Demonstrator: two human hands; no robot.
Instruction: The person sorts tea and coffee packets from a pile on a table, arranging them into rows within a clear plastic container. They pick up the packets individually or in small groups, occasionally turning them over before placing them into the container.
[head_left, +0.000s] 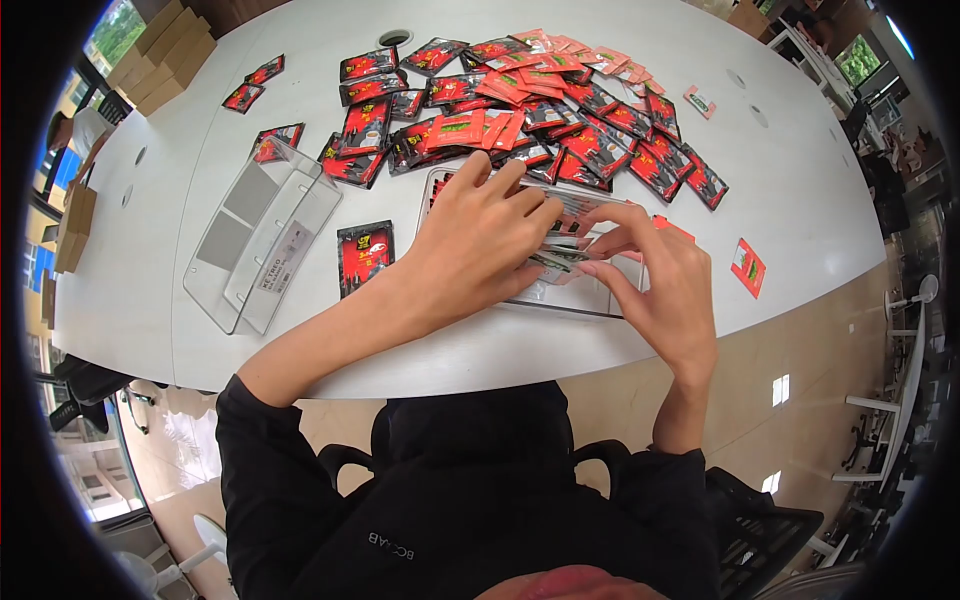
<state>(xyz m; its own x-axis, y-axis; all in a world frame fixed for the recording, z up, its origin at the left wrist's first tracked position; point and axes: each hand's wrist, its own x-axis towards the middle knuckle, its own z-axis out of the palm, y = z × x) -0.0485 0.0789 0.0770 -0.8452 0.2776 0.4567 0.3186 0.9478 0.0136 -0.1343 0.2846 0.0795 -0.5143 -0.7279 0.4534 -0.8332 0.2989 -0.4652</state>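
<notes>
A clear plastic box [590, 303] stands near the table's front edge, with packets inside it. Over its left part lies my left hand [480, 235], fingers bent and reaching across the packets; what they may grip is hidden. My right hand [665, 280], at the box's right part, pinches some thin packets [558, 262] between thumb and fingers. Behind the box spreads a pile of black-and-red packets [600, 148] and smaller orange-red sachets [458, 130]. One black-and-red packet [366, 255] lies beside my left forearm.
An empty clear plastic container [265, 235] with a label rests at the left on the white table [150, 290]. Loose packets [243, 97] lie farther back left. Single sachets [747, 267] are at the right. Cardboard boxes [165, 60] stand beyond the back left edge.
</notes>
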